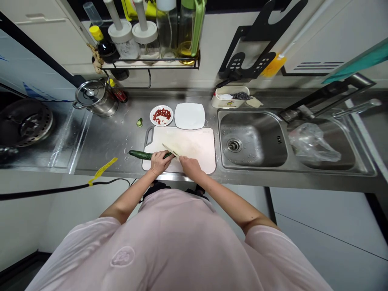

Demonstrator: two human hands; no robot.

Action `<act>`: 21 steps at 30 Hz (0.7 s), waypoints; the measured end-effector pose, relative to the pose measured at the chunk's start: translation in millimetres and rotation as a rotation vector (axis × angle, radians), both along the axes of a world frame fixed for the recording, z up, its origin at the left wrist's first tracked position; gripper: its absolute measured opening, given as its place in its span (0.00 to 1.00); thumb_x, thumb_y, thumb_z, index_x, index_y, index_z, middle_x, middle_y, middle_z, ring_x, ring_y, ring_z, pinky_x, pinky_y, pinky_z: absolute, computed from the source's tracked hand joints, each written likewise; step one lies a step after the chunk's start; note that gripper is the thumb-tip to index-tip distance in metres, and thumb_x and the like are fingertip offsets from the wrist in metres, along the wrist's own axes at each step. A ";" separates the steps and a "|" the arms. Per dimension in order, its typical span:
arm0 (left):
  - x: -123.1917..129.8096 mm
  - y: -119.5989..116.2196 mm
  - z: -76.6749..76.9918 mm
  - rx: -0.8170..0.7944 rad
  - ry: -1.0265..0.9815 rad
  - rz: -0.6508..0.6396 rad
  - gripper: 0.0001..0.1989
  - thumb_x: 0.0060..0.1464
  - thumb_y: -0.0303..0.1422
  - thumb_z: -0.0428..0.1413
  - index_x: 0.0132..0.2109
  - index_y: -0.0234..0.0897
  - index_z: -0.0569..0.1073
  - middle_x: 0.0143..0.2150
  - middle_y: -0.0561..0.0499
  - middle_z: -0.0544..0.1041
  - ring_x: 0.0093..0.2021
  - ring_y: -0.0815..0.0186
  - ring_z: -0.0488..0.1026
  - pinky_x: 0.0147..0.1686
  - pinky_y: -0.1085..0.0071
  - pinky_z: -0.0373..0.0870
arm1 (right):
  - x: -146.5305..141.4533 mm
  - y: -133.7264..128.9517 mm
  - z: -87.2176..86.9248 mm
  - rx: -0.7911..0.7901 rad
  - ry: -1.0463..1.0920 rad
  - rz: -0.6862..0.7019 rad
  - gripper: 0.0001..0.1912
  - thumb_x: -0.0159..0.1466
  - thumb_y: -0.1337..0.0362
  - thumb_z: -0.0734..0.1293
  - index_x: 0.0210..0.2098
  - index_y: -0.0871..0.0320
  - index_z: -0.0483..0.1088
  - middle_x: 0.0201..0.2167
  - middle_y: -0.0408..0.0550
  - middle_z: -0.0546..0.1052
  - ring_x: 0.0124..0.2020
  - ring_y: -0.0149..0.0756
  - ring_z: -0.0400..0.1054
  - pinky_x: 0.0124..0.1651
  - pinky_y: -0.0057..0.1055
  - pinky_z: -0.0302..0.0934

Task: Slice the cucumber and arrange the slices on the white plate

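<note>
Cucumber [144, 154] rolling under our left grip [159, 162], pressed over it, could swing the knife [170, 150], pinched in our right grip [189, 166], into fingers.

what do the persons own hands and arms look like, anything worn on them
The left hand and right hand are bare, without gloves, as are the left forearm and right forearm. A loose pale pink T-shirt has a short left sleeve, a short right sleeve and a round outlined emblem.
</note>
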State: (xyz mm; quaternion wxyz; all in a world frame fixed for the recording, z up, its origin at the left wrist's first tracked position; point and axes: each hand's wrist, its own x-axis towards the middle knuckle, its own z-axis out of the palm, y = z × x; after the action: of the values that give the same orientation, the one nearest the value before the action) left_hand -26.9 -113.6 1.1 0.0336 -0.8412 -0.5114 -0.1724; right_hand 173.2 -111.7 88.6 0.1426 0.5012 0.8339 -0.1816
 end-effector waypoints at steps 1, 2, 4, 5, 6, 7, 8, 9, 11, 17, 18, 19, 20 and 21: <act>0.0 0.0 0.2 -0.007 -0.001 -0.002 0.15 0.60 0.38 0.50 0.52 0.53 0.73 0.49 0.47 0.74 0.44 0.62 0.69 0.41 0.62 0.57 | 2.0 -1.5 -0.3 -0.002 0.004 -0.002 0.12 0.66 0.74 0.55 0.47 0.60 0.61 0.42 0.55 0.74 0.41 0.41 0.73 0.40 0.31 0.62; 0.0 -0.1 0.4 -0.015 -0.001 -0.004 0.15 0.60 0.38 0.50 0.52 0.53 0.73 0.49 0.47 0.74 0.44 0.62 0.69 0.41 0.62 0.57 | 4.4 -3.2 -0.7 -0.003 0.006 -0.003 0.11 0.66 0.73 0.55 0.47 0.60 0.61 0.42 0.55 0.74 0.41 0.41 0.73 0.40 0.31 0.62; -0.1 -0.1 0.8 -0.021 -0.007 -0.009 0.15 0.60 0.38 0.49 0.52 0.53 0.73 0.49 0.47 0.74 0.45 0.61 0.69 0.41 0.62 0.57 | 9.2 -6.5 -1.5 0.000 0.009 -0.004 0.10 0.66 0.72 0.55 0.46 0.59 0.61 0.41 0.54 0.74 0.40 0.41 0.73 0.39 0.31 0.62; -0.1 -0.1 0.9 -0.021 -0.012 -0.010 0.16 0.60 0.38 0.49 0.53 0.53 0.73 0.49 0.47 0.74 0.45 0.61 0.69 0.41 0.62 0.57 | 10.9 -7.5 -1.7 -0.001 0.009 -0.005 0.10 0.66 0.72 0.55 0.46 0.59 0.61 0.41 0.54 0.74 0.40 0.41 0.73 0.39 0.32 0.62; 0.0 -0.1 1.0 -0.021 -0.018 -0.010 0.16 0.60 0.38 0.49 0.53 0.53 0.73 0.49 0.47 0.74 0.45 0.61 0.69 0.41 0.62 0.57 | 11.9 -7.9 -1.9 -0.005 0.007 -0.006 0.10 0.66 0.72 0.55 0.46 0.59 0.61 0.41 0.54 0.74 0.40 0.41 0.73 0.39 0.31 0.62; 0.1 -0.1 1.0 -0.021 -0.025 -0.011 0.16 0.60 0.38 0.49 0.53 0.53 0.72 0.49 0.47 0.74 0.45 0.61 0.69 0.41 0.62 0.57 | 11.9 -7.7 -1.9 -0.011 0.004 -0.007 0.10 0.66 0.73 0.55 0.45 0.59 0.62 0.41 0.54 0.74 0.40 0.41 0.73 0.39 0.31 0.62; 0.3 -0.1 1.1 -0.023 -0.031 -0.011 0.16 0.60 0.38 0.49 0.53 0.53 0.72 0.49 0.47 0.74 0.45 0.61 0.69 0.41 0.62 0.57 | 11.1 -6.8 -1.9 -0.017 -0.001 -0.009 0.11 0.66 0.73 0.54 0.45 0.60 0.62 0.41 0.55 0.74 0.40 0.41 0.73 0.39 0.31 0.62; 0.4 -0.1 1.1 -0.025 -0.037 -0.010 0.16 0.60 0.38 0.49 0.53 0.53 0.73 0.49 0.47 0.74 0.45 0.61 0.69 0.41 0.62 0.57 | 9.4 -5.3 -1.7 -0.022 -0.004 -0.009 0.11 0.66 0.74 0.54 0.46 0.60 0.62 0.41 0.55 0.74 0.40 0.40 0.73 0.40 0.31 0.62; 0.7 0.0 1.1 -0.027 -0.040 -0.007 0.16 0.60 0.38 0.49 0.53 0.53 0.73 0.49 0.47 0.74 0.44 0.61 0.69 0.41 0.62 0.57 | 4.4 -1.3 -1.5 -0.024 -0.009 -0.006 0.12 0.66 0.74 0.54 0.46 0.60 0.62 0.42 0.56 0.74 0.41 0.40 0.73 0.40 0.31 0.62; 0.7 0.1 1.3 -0.021 -0.009 -0.004 0.15 0.60 0.38 0.49 0.52 0.52 0.73 0.49 0.47 0.74 0.44 0.61 0.69 0.41 0.62 0.57 | -7.3 7.0 -2.7 0.006 0.016 -0.012 0.13 0.67 0.74 0.51 0.46 0.61 0.62 0.40 0.56 0.75 0.41 0.41 0.73 0.40 0.31 0.62; 0.6 0.1 1.4 -0.020 -0.004 -0.003 0.15 0.60 0.38 0.49 0.52 0.52 0.73 0.49 0.47 0.74 0.44 0.61 0.69 0.41 0.62 0.57 | -6.7 6.3 -3.3 0.009 0.022 -0.015 0.13 0.67 0.74 0.51 0.46 0.61 0.62 0.40 0.56 0.75 0.41 0.41 0.73 0.40 0.31 0.62; 0.6 0.1 1.4 -0.017 0.001 -0.003 0.16 0.60 0.38 0.49 0.52 0.52 0.73 0.49 0.47 0.75 0.44 0.61 0.69 0.41 0.62 0.57 | -5.2 4.9 -3.9 0.011 0.023 -0.017 0.13 0.67 0.74 0.51 0.46 0.61 0.62 0.40 0.56 0.75 0.41 0.41 0.73 0.39 0.31 0.62; 0.7 0.1 1.4 -0.015 0.005 -0.005 0.16 0.60 0.38 0.49 0.52 0.52 0.73 0.49 0.47 0.75 0.44 0.61 0.69 0.41 0.62 0.57 | -2.9 3.0 -4.5 0.011 0.022 -0.018 0.13 0.67 0.74 0.51 0.46 0.60 0.62 0.40 0.55 0.75 0.41 0.40 0.73 0.39 0.31 0.62; 0.7 0.2 1.4 -0.013 0.007 -0.007 0.16 0.60 0.38 0.49 0.53 0.52 0.73 0.49 0.47 0.75 0.44 0.61 0.69 0.41 0.62 0.57 | -0.2 0.8 -5.1 0.010 0.018 -0.019 0.13 0.66 0.74 0.52 0.46 0.60 0.62 0.40 0.55 0.75 0.41 0.40 0.73 0.39 0.31 0.62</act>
State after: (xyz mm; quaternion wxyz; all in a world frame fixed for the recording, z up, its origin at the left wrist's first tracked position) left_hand -26.2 -113.4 2.5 0.0294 -0.8438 -0.5094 -0.1663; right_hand 173.0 -110.9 83.6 0.1310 0.5083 0.8311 -0.1835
